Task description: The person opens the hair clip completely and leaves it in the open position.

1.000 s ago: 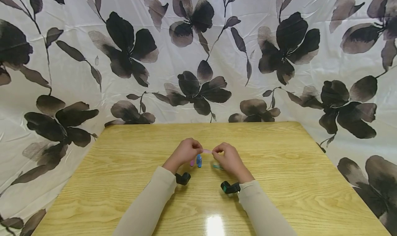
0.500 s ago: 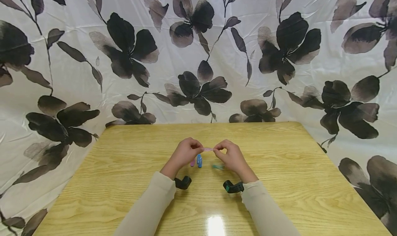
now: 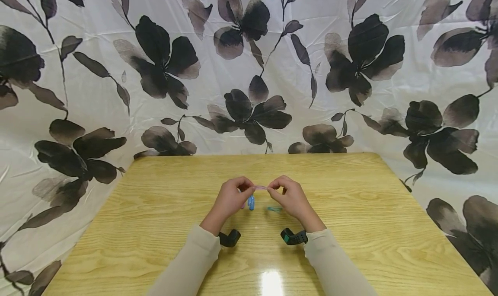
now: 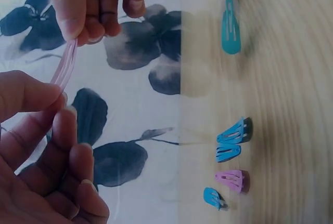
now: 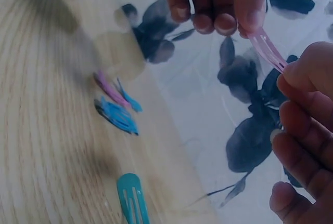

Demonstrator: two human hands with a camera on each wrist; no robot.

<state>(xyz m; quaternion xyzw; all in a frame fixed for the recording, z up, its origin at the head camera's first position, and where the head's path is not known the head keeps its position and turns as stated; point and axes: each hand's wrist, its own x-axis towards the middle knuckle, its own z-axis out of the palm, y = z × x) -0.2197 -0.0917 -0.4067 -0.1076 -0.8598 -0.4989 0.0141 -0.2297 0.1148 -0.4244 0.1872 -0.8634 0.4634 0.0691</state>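
Observation:
A light pink snap hair clip (image 3: 261, 187) is held up between both hands, above the table. My left hand (image 3: 232, 196) pinches one end between thumb and forefinger, and my right hand (image 3: 289, 196) pinches the other end the same way. In the left wrist view the pink clip (image 4: 66, 67) looks slightly bowed along its length. Below it on the table lie two blue hair clips (image 4: 229, 142) side by side, a darker pink clip (image 4: 230, 180), one more blue clip (image 4: 213, 197) and, set apart, a teal clip (image 4: 231, 26).
The wooden table (image 3: 163, 192) stretches around the hands on all sides. A floral cloth (image 3: 249, 71) hangs behind its far edge and along both sides. Each wrist wears a black band with a camera, such as the left band (image 3: 230, 238).
Over the last second the hands have spread slightly apart, so more of the pink clip shows between them. The left hand has dropped a little and now covers more of the darker pink clip.

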